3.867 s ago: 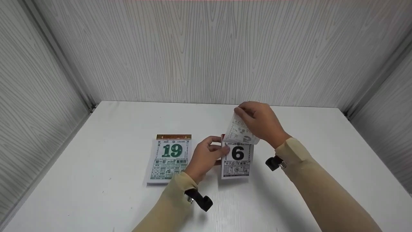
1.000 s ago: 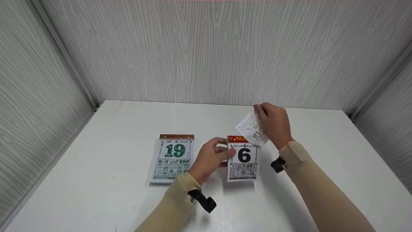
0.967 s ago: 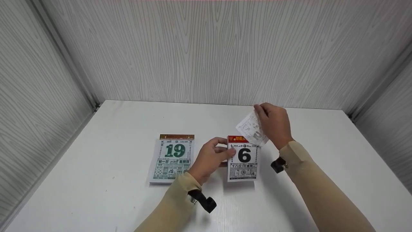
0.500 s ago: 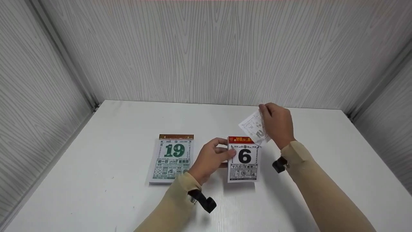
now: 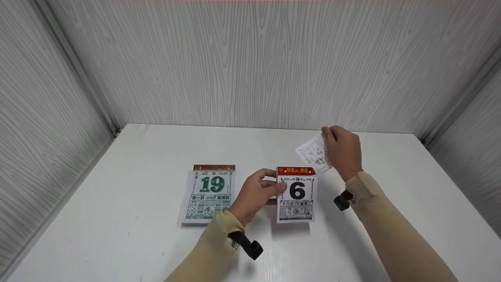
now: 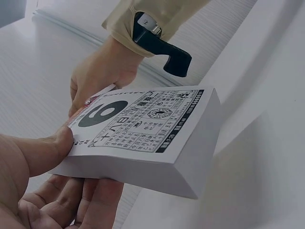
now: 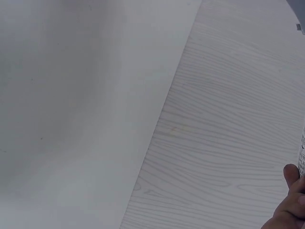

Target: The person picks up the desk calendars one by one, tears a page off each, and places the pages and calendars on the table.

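In the head view my left hand [image 5: 254,194] grips a thick tear-off calendar [image 5: 296,211] by its left side, thumb on the front. The calendar has a red header and a large black 6, and is held up off the table. Fingers [image 6: 97,202] support it from behind in the left wrist view. Up and to the right, my right hand [image 5: 345,152] pinches a thin printed sheet [image 5: 312,153], tilted beside the calendar's top right corner. Whether its lower corner touches the calendar, I cannot tell. Only part of the right hand [image 7: 291,205] shows in the right wrist view.
A second tear-off calendar [image 5: 209,199] with a green 19 and a brown-gold header lies left of my left hand, partly covered by it. Both are over a white table [image 5: 129,184]. Wood-grain panels [image 5: 250,66] rise behind the table and at both sides.
The sheet, earlier folded up over the calendar's header, has moved right with my right hand, and the whole red header now shows. My left hand keeps its grip, shifted slightly right since the oldest frame.
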Available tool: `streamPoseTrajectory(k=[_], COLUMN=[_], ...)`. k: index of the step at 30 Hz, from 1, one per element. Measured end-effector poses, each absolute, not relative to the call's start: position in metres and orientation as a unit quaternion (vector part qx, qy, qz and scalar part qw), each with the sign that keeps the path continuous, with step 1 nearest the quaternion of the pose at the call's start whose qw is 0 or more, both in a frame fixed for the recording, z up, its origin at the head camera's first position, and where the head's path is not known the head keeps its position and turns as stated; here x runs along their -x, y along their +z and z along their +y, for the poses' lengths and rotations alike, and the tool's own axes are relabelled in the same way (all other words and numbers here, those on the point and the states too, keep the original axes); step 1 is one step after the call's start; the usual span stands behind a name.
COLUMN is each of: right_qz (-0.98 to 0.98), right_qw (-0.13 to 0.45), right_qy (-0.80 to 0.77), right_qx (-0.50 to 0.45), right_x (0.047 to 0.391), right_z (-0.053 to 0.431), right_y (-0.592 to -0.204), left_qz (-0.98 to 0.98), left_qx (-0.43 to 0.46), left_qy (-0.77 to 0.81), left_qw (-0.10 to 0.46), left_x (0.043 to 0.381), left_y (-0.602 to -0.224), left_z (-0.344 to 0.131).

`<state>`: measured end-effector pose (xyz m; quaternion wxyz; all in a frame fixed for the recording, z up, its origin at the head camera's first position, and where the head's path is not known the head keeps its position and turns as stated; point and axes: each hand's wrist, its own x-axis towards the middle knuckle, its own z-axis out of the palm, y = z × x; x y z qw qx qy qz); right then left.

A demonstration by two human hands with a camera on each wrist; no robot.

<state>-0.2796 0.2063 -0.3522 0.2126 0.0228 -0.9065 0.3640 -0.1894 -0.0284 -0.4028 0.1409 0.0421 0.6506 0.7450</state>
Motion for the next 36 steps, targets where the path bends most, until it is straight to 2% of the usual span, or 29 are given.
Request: streamPoseTrajectory(k=[20, 36], right_qz=[-0.867, -0.853], right_qw=[0.317, 0.313], right_qy=[0.383, 0.416], right_qx=[0.029, -0.023], right_x=[0.267, 0.234], right_z=[0.282, 0.281], right_y=[-0.361, -0.368], left_qz=[0.646, 0.64], left_qx=[-0.04, -0.035], left_qy=[0.75, 0.754], left_qw=[0.137, 0.143], left_x=[0.192, 0.191], left_y=[-0.403, -0.403], left_z=[-0.028, -0.029])
